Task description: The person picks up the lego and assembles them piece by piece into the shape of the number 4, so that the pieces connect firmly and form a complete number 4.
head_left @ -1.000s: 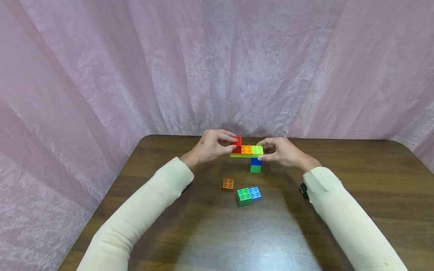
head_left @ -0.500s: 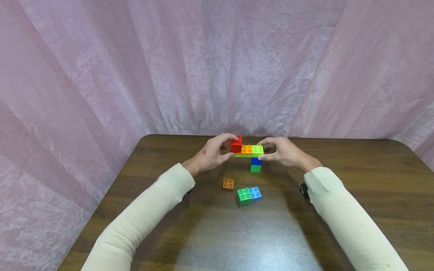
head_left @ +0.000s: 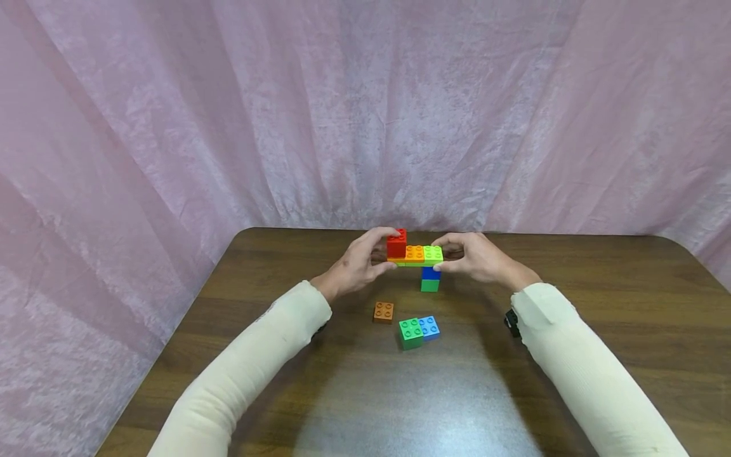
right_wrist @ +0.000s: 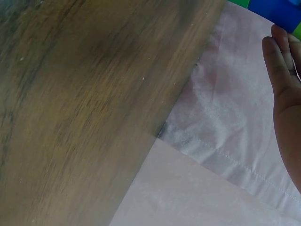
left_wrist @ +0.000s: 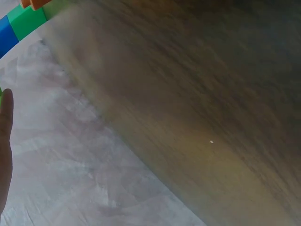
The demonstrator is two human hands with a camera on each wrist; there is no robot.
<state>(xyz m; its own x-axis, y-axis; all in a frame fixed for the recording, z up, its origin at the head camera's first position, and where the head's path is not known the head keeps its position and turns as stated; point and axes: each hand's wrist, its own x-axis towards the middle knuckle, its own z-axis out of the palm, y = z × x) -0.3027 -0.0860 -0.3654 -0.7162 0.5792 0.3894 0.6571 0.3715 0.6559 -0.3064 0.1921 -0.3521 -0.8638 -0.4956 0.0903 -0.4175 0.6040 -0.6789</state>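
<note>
In the head view a toy brick structure (head_left: 415, 254) stands toward the table's far edge. A green brick (head_left: 430, 285) and a blue brick (head_left: 431, 273) form its leg, below a long flat lime layer. On top, a red brick (head_left: 396, 247) sits at the left end, beside orange and lime ones. My left hand (head_left: 355, 266) grips the red end, thumb low in front and a finger over the top. With thumb and fingers, my right hand (head_left: 476, 257) pinches the lime end. Both wrist views catch only part of the hand and bricks at the edge.
Nearer me on the brown wooden table (head_left: 599, 317) lie a brown brick (head_left: 384, 311), a green brick (head_left: 410, 333) and a light blue brick (head_left: 429, 327) touching the green one. A pink curtain (head_left: 365, 114) hangs behind the far edge.
My left hand has shifted slightly down and right, its thumb moving from the red brick's front to below it; more of the red brick shows. The right hand stays in place.
</note>
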